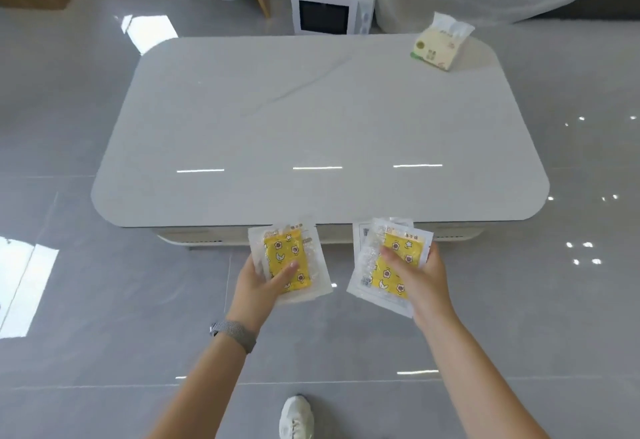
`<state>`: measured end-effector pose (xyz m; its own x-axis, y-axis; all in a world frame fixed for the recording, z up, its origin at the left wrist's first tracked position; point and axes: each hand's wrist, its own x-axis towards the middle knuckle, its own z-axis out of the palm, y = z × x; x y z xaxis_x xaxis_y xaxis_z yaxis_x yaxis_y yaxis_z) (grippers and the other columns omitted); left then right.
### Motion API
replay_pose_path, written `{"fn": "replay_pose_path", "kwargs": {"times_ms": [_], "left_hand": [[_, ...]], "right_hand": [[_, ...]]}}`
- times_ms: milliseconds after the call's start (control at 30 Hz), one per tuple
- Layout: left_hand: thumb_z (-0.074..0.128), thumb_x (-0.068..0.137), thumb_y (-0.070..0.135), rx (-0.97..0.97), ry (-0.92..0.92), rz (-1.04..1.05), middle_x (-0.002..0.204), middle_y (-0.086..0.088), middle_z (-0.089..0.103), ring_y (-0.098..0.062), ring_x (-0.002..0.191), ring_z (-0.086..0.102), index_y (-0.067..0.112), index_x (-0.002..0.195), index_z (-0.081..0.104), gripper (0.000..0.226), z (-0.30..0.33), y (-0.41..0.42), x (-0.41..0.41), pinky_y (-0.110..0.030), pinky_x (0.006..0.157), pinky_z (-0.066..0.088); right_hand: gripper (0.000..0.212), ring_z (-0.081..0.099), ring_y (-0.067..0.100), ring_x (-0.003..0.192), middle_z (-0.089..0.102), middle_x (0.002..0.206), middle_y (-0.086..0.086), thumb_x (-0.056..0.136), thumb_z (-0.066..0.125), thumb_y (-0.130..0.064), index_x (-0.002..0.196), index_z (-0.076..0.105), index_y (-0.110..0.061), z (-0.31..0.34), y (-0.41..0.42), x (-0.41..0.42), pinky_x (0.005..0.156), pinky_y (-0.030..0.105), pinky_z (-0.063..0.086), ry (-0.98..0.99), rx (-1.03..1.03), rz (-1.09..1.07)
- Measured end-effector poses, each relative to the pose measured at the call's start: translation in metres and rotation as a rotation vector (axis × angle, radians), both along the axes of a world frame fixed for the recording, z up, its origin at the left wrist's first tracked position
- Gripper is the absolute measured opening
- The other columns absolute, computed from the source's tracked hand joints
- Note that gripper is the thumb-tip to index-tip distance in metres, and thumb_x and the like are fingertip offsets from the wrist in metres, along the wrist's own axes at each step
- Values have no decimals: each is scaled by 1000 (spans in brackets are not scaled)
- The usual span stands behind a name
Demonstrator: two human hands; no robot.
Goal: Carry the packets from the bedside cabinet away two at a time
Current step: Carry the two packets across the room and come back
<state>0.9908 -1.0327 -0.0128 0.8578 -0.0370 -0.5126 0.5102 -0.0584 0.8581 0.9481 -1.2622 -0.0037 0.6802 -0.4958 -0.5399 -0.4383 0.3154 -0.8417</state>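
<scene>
Left hand (258,279), wearing a grey wristband (233,334), is clamped on 1 clear packet with a yellow printed insert (287,258): thumb across the printed face, fingers underneath. Right hand (420,274) is clamped on a fanned stack of packets (388,265); at least 2 overlapping layers show, the top one carrying the same yellow insert, though the exact count cannot be told.

Both loads are held over the grey floor, just short of the near edge of the low white table (318,126). Each packet's long axis runs away from its wrist toward the table; the left one stands nearly straight ahead of the hand, the right stack tilts slightly toward the right.

The table surface lies directly beyond both sets of fingertips, the 2 hands about equally near its edge. A tissue pack (441,45) sits at the far right corner, well apart from the right hand. A white microwave (332,5) stands on the floor beyond the table.

Judgement: the carry appears near its end, and setting the packets down calls for a short forward reach by either hand, the right having the bulkier load to release cleanly. A white shoe (296,418) shows below the hands.
</scene>
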Motion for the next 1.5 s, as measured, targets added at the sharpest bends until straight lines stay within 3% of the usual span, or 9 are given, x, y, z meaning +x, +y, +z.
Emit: {"fn": "replay_pose_path", "kwargs": {"times_ms": [133,367,467,567,700,900,1133,1400,1500], "left_hand": [[72,84,12,6,-29,83,102,1,74,-13,90,72,18,113,61,31,-71,1,0,-21,69,58],[76,81,14,9,-242,67,102,1,75,-14,91,73,11,115,62,37,-169,-8,32,-23,73,59],[77,80,11,12,-384,38,98,5,75,-11,90,73,13,112,63,35,-195,-13,52,-20,71,57],[77,81,12,51,-503,37,99,7,75,-10,92,72,20,110,63,33,-225,-14,53,-25,74,57],[79,79,18,204,-616,28,91,22,73,2,84,69,32,102,62,32,-241,-10,35,-17,73,55],[78,80,20,186,-617,26,95,17,74,-3,86,71,29,106,63,32,-229,-1,31,-28,77,59],[77,78,39,595,-752,-126,89,20,72,-5,80,69,41,121,50,51,-234,15,34,-36,74,57],[75,81,31,556,-701,-193,87,17,72,7,78,66,26,103,66,25,-225,30,34,-11,67,51],[74,83,30,450,-665,-181,95,11,75,-1,85,70,22,107,69,26,-224,32,30,-25,79,58]], "right_hand": [[42,72,20,77,74,97,9,73,83,-11,109,62,-6,-75,3,12,57,30,57,-16,46,39],[16,72,17,79,75,89,3,81,76,-12,95,70,-14,-203,0,44,69,33,59,-89,27,301],[17,71,20,82,75,92,2,84,75,-18,99,69,-14,-255,7,70,73,36,59,-124,-60,407],[16,66,14,72,70,85,-1,87,71,-23,100,67,-14,-294,17,96,57,22,53,-139,-252,555],[16,68,19,84,71,92,1,89,68,-22,103,65,-15,-337,28,110,74,32,56,-194,-405,673],[11,65,20,84,69,88,-2,89,64,-20,99,62,-17,-351,37,122,76,31,51,-161,-641,683],[17,58,17,76,64,86,-1,89,62,-26,99,58,-13,-344,31,115,61,27,42,-103,-858,821],[15,63,12,87,66,91,-11,87,62,-26,102,57,-26,-335,40,54,75,23,49,-102,-839,899],[26,62,12,97,65,103,-12,86,63,-30,111,57,-28,-329,41,34,85,24,48,-82,-835,993]]}}
